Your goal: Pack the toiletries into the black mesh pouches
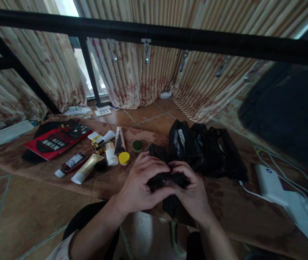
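Both my hands grip a small black bag [156, 181] above the front of the bench. My left hand [139, 182] wraps its left side, and my right hand [195, 191] closes around the right side, thumbs meeting in front. What the bag holds, if anything, is hidden. A dark soft fold stands just behind it. Right behind my right hand sits a black mesh organizer bag [205, 150] with compartments and some pale items inside. Left of my left hand lie a yellow-lidded jar [124, 158], a green-lidded jar [137, 146], a white bottle [111, 155] and a gold tube [87, 169].
A brown cloth [110, 184] covers the low bench. On the left are a red book [51, 144], a dark red bottle [74, 162] and a brown tube [119, 141]. A white power bank [270, 182] with cables lies right. A dark metal rail [170, 36] crosses before curtains.
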